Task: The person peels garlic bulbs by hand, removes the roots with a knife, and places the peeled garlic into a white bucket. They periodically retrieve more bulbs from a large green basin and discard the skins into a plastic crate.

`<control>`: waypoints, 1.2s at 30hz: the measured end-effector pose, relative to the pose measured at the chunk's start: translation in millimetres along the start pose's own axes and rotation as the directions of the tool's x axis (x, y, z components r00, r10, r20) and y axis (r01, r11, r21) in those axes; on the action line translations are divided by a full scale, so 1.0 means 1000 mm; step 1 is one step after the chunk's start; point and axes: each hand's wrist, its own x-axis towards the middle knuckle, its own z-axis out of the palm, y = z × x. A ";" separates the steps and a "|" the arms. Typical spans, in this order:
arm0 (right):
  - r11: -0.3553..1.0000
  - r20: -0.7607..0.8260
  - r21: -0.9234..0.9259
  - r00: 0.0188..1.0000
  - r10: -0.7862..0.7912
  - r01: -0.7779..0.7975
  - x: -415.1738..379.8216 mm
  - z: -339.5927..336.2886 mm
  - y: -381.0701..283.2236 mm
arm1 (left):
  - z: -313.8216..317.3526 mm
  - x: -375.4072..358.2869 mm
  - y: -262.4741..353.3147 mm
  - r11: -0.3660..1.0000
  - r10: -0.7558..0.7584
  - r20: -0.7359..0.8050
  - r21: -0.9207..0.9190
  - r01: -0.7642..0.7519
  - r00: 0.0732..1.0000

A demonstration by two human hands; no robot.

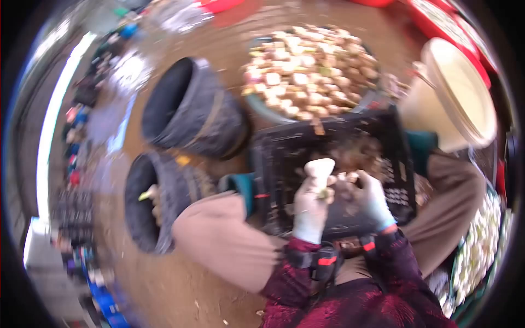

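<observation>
My left hand [309, 210], in a whitish glove, is closed around a pale, stubby piece of produce [320, 167] whose blunt white end sticks up past the fingers. Its exact kind is blurred. My right hand [373, 199], also gloved, is held a little to the right with its fingers curled together. What those fingers grip, if anything, is smeared by motion. Both hands are over a black plastic crate [273, 142] between my knees, with brownish scraps lying inside it.
Beyond the crate stands a wide tub [261, 109] heaped with pale cut pieces [306, 71]. Two dark buckets, one tilted [213, 117] and one nearer [143, 218], are at left. A cream bucket [424, 109] stands at right, near a container of pale pieces [476, 251].
</observation>
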 end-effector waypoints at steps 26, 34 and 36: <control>0.966 -0.198 0.226 0.965 0.175 -0.129 0.044 0.018 0.061 | 0.023 -0.007 0.012 0.993 -0.058 -0.151 -0.106 0.042 0.987; 0.938 -0.001 0.313 0.987 0.160 -0.152 0.009 -0.006 0.021 | 0.064 0.059 0.230 0.864 0.487 0.184 -0.247 -0.440 0.854; 0.971 0.006 0.178 0.987 0.162 -0.161 0.000 -0.024 -0.017 | 0.073 0.103 0.223 0.915 0.392 0.165 0.036 -0.403 0.905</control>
